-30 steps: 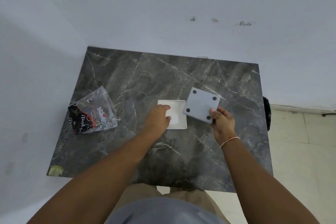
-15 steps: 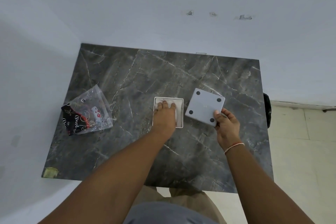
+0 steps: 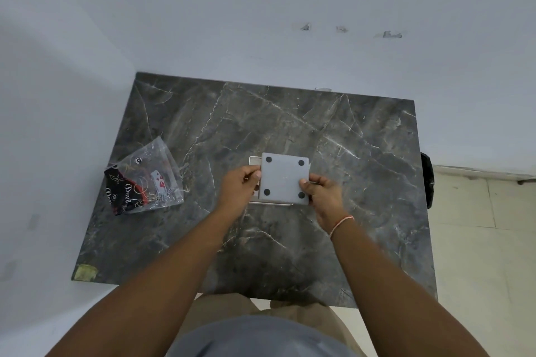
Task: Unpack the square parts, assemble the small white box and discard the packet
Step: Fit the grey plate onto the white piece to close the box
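Observation:
A square white panel with four black round pads (image 3: 284, 178) is held flat over the shallow white tray (image 3: 254, 159), which lies on the dark marble table (image 3: 362, 197). Only the tray's far-left corner and near rim show from under the panel. My left hand (image 3: 239, 190) pinches the panel's left edge. My right hand (image 3: 322, 194) grips its right near corner. The clear plastic packet with black and red print (image 3: 145, 180) lies on the table's left side, apart from both hands.
White walls close in the table at the back and left. A dark object (image 3: 427, 180) hangs off the table's right edge, above pale floor tiles (image 3: 487, 240). A yellowish tape patch (image 3: 84, 272) marks the near left corner.
My right hand has carried the padded panel left, from beside the tray to above it. My left hand has left the tray's inside and taken the panel's left edge.

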